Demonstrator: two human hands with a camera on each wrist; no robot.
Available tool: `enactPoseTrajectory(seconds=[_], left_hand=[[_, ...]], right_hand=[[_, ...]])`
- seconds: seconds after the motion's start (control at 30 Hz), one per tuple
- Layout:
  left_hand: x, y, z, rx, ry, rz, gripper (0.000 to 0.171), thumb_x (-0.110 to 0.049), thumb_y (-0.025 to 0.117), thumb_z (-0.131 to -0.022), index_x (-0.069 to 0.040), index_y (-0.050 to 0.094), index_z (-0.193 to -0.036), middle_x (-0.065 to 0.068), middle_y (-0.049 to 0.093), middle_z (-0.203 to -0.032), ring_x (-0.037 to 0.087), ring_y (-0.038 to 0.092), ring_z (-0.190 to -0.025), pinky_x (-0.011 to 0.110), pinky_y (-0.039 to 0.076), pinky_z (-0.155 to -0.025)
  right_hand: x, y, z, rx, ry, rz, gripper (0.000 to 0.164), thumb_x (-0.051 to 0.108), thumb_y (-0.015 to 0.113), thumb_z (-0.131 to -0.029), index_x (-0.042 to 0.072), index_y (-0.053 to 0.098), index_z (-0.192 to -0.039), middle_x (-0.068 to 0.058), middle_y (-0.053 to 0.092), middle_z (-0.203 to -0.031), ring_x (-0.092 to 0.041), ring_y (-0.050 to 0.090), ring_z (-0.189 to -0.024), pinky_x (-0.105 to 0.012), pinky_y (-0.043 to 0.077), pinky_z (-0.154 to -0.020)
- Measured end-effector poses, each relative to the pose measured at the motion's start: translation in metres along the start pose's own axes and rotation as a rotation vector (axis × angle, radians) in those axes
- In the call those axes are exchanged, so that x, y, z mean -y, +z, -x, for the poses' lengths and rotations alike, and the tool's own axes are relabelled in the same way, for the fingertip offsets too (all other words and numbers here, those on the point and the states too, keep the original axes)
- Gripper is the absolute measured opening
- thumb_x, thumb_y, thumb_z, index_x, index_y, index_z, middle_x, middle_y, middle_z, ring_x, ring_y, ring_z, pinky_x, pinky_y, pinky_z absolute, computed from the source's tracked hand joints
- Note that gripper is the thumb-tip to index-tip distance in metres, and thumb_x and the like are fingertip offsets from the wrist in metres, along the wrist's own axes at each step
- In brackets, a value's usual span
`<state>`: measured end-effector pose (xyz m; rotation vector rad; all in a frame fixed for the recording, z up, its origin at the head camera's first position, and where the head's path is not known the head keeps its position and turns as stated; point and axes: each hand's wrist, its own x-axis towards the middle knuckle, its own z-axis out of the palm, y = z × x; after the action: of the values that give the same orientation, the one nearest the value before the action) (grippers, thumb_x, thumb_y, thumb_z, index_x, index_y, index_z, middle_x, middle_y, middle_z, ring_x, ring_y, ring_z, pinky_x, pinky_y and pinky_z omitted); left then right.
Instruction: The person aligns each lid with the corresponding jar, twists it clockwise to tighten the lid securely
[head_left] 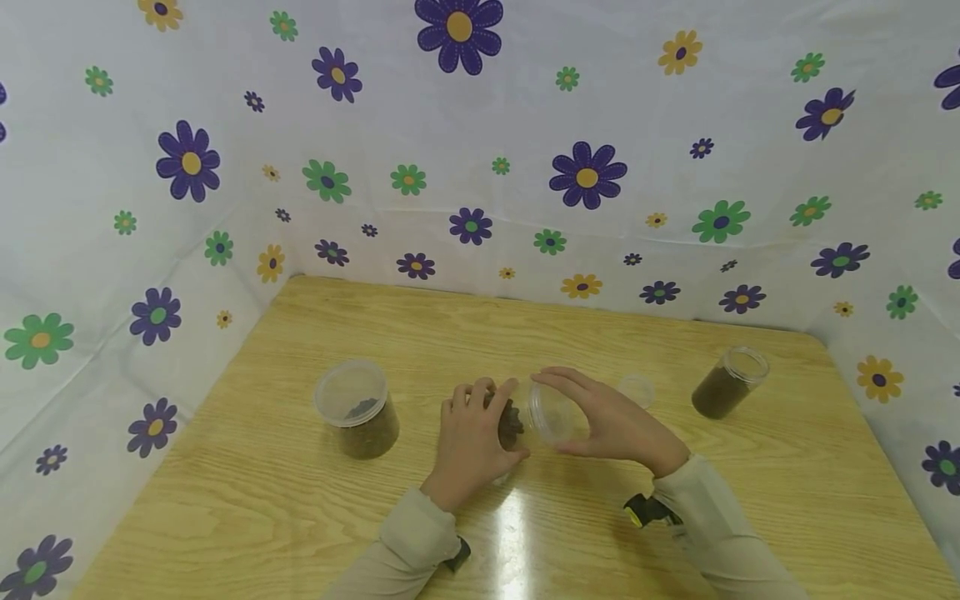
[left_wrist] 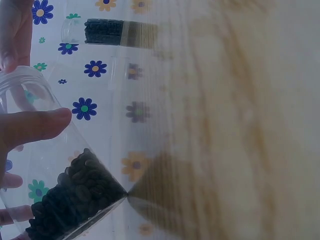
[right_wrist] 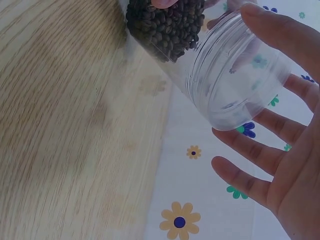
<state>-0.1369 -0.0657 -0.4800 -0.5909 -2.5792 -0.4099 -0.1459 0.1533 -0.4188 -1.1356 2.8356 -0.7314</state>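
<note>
Tilted over the table is a clear jar (left_wrist: 55, 107), its threaded mouth toward my right hand and dark beans (left_wrist: 85, 182) heaped near its base. My left hand (head_left: 470, 433) wraps round the jar's body, thumb on one side and fingers on the other. My right hand (head_left: 611, 421) spans the clear rim (right_wrist: 215, 75) at the mouth end, thumb at one edge and fingertips at the opposite edge. Its other fingers (right_wrist: 245, 180) are spread beside the rim. In the head view my left hand partly hides the beans.
A wider clear jar (head_left: 360, 433) with brownish contents and a translucent top stands at the left. To the right is a tall jar (head_left: 722, 392) of dark contents. A clear round lid (head_left: 636, 390) lies behind my right hand. Flowered cloth (head_left: 525, 125) rises behind the wooden table (head_left: 247, 500).
</note>
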Motion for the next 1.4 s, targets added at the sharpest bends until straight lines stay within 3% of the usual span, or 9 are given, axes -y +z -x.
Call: enactPoseTrajectory(seconds=[0.27, 0.47, 0.73, 0.87, 1.0, 1.17, 1.27, 1.4], left_hand=[[0.0000, 0.0005, -0.0001, -0.011, -0.003, -0.012, 0.094, -0.055, 0.086, -0.050, -0.023, 0.048, -0.130, 0.004, 0.053, -0.113, 0.027, 0.051, -0.099, 0.038, 0.044, -0.069], [-0.0001, 0.0000, -0.0001, 0.000, -0.011, -0.007, 0.095, -0.056, 0.086, -0.050, -0.023, 0.048, -0.131, 0.003, 0.052, -0.114, 0.027, 0.051, -0.100, 0.039, 0.044, -0.070], [0.0006, 0.0009, 0.0001, 0.026, -0.017, -0.005, 0.096, -0.056, 0.085, -0.051, -0.024, 0.047, -0.132, 0.004, 0.052, -0.116, 0.027, 0.051, -0.101, 0.039, 0.045, -0.072], [0.0016, 0.0026, 0.0002, 0.026, -0.018, 0.003, 0.096, -0.057, 0.085, -0.051, -0.024, 0.046, -0.133, 0.003, 0.051, -0.116, 0.027, 0.051, -0.101, 0.039, 0.045, -0.072], [0.0019, 0.0023, 0.0003, 0.022, -0.018, 0.019, 0.096, -0.056, 0.085, -0.052, -0.023, 0.047, -0.133, 0.004, 0.052, -0.115, 0.027, 0.051, -0.101, 0.039, 0.045, -0.072], [0.0022, 0.0024, 0.0004, 0.022, -0.017, 0.010, 0.096, -0.056, 0.085, -0.051, -0.022, 0.047, -0.132, 0.004, 0.051, -0.116, 0.028, 0.051, -0.102, 0.039, 0.046, -0.072], [0.0025, 0.0029, 0.0004, 0.019, -0.017, -0.003, 0.095, -0.057, 0.085, -0.051, -0.022, 0.047, -0.131, 0.004, 0.051, -0.116, 0.027, 0.051, -0.102, 0.039, 0.046, -0.072], [0.0026, 0.0036, 0.0002, 0.024, -0.022, -0.010, 0.095, -0.057, 0.085, -0.052, -0.023, 0.046, -0.132, 0.004, 0.051, -0.116, 0.027, 0.051, -0.102, 0.039, 0.046, -0.072]], right_hand=[[0.0023, 0.0006, 0.0003, -0.004, 0.074, 0.007, 0.087, 0.036, 0.080, -0.073, 0.022, 0.033, -0.145, -0.002, 0.046, -0.140, -0.019, 0.059, -0.109, -0.038, 0.053, -0.082], [0.0050, 0.0025, -0.0007, -0.001, 0.149, -0.017, 0.086, 0.041, 0.077, -0.075, 0.023, 0.031, -0.146, -0.005, 0.053, -0.128, -0.016, 0.057, -0.097, -0.034, 0.051, -0.077], [0.0059, 0.0033, -0.0018, 0.000, 0.195, -0.044, 0.088, 0.050, 0.073, -0.076, 0.019, 0.031, -0.147, -0.009, 0.055, -0.126, -0.017, 0.057, -0.092, -0.030, 0.049, -0.072], [0.0062, 0.0039, -0.0015, 0.006, 0.209, -0.064, 0.095, 0.047, 0.076, -0.073, 0.026, 0.023, -0.149, -0.008, 0.050, -0.133, -0.020, 0.057, -0.092, -0.028, 0.047, -0.068], [0.0050, 0.0041, -0.0007, -0.001, 0.171, -0.054, 0.106, 0.042, 0.081, -0.068, 0.029, 0.016, -0.150, -0.007, 0.039, -0.144, -0.025, 0.058, -0.108, -0.035, 0.052, -0.074], [0.0025, 0.0006, -0.0018, -0.006, 0.034, -0.009, 0.110, 0.031, 0.087, -0.063, 0.025, 0.021, -0.150, -0.009, 0.020, -0.156, -0.033, 0.038, -0.135, -0.047, 0.048, -0.095], [0.0024, -0.0021, -0.0025, 0.006, -0.030, 0.012, 0.106, 0.023, 0.087, -0.063, 0.023, 0.026, -0.149, -0.009, 0.019, -0.156, -0.034, 0.031, -0.139, -0.050, 0.045, -0.098], [0.0028, -0.0033, -0.0028, 0.021, -0.066, 0.048, 0.099, 0.015, 0.086, -0.065, 0.023, 0.031, -0.147, -0.007, 0.024, -0.155, -0.032, 0.034, -0.137, -0.048, 0.045, -0.100]])
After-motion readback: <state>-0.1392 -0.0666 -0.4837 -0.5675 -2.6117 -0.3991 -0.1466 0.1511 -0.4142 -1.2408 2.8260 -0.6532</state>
